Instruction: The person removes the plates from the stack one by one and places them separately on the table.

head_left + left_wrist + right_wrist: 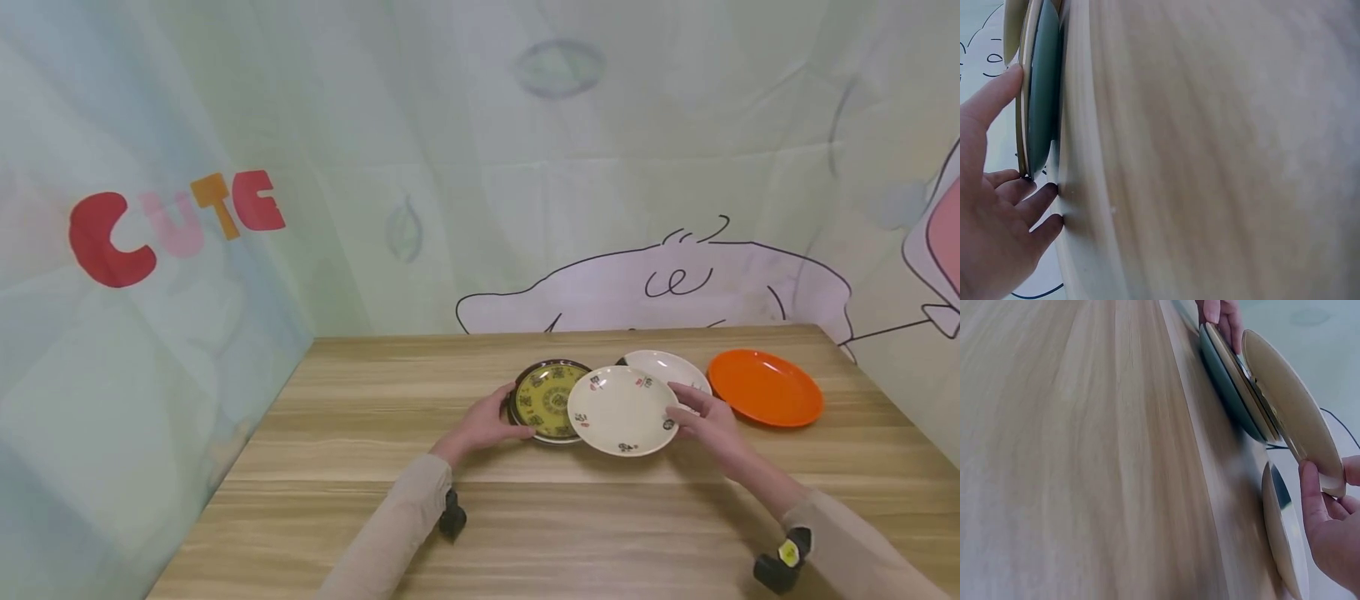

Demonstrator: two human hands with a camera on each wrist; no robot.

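Right hand [711, 423] pinches white motif plate [625, 412], right of green plate stack [551, 402]; left hand [487, 423] grips stack. Orange plate [765, 388]: head view only.

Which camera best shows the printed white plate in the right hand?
The head view: it shows most of the white plate's upper face, printed marks included, with the right hand pinching its rim. The right wrist view shows it steeply from the side; the left wrist view shows only part, edge-on, at upper left.

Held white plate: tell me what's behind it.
In the head view, a dark-patched plate and a green plate show partly; the held white plate hides their overlapped edges.
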